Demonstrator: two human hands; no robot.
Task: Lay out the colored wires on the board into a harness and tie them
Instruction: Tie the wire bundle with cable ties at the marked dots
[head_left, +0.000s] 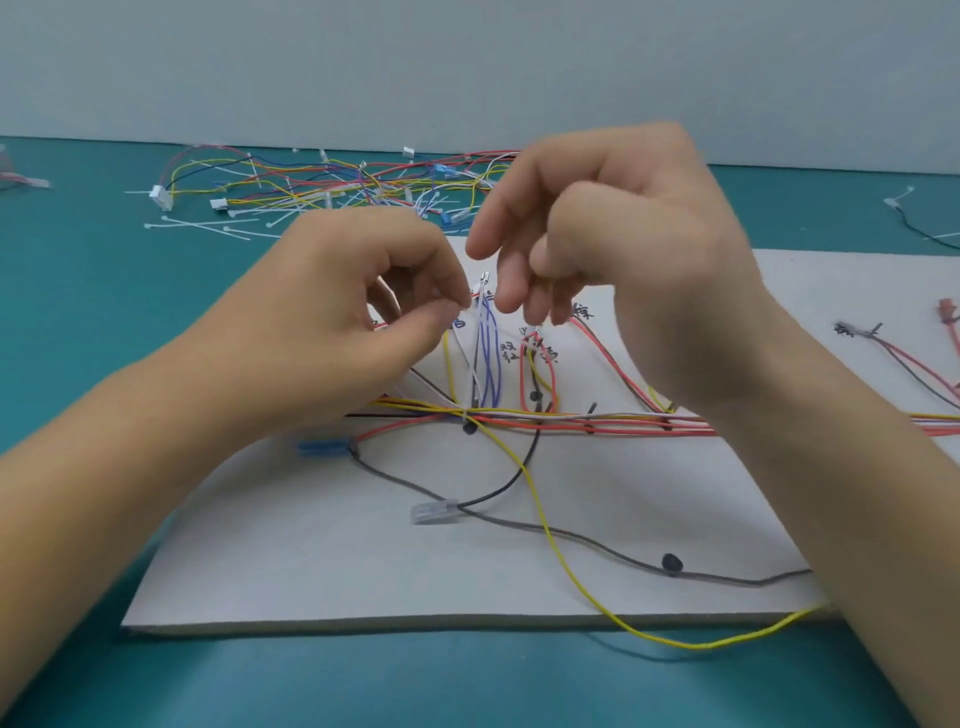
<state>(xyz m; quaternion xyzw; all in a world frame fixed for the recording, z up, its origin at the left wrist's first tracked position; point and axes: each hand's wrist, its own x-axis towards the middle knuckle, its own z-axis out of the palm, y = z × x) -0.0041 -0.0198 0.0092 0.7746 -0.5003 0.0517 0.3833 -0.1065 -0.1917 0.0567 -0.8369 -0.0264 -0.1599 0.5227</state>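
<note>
This is a wire-harness assembly workshop. A grey board (311, 561) marked with handwritten labels (506, 353) and set with black pegs (671, 563) lies on a teal-covered bench (78, 291). Behind the board sprawls a tangle of loose colored wires (322, 187) with white plug connectors (161, 197) and scattered white cable ties (202, 226). Farther behind the board rises a plain pale wall (467, 62).

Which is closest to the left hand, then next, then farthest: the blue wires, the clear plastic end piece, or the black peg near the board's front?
1. blue wires: mid-board, right beside the fingertips of the left hand, which pinches a white wire.
2. clear plastic end piece: below the hand, toward the front.
3. black peg: front right, farthest.
</note>
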